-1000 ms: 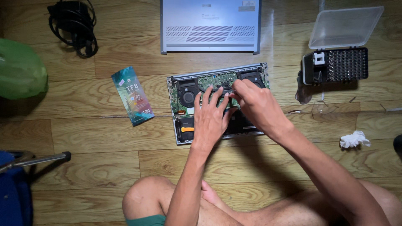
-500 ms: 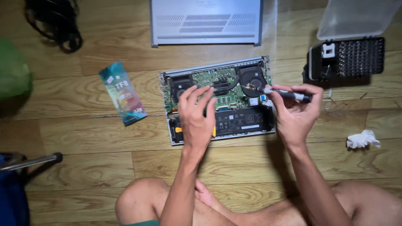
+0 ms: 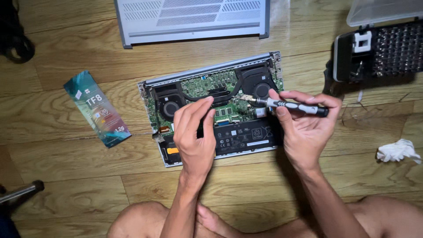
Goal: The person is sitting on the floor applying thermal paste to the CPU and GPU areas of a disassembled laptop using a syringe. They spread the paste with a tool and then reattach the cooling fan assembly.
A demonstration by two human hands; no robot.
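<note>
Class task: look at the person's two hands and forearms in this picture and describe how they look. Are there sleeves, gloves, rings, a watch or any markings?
Both the left hand and the right hand are bare: no gloves, rings, watch or bracelets show. The forearms are bare up to the frame's edge, with no sleeves in view. Fingernails are short and unpainted. No tattoos, plasters or markings are visible.

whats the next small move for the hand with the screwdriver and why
Probably lower the screwdriver tip onto a screw by the right-hand fan. The right hand holds it nearly flat, tip just over the opened laptop, and the left hand already rests on the board.
</note>
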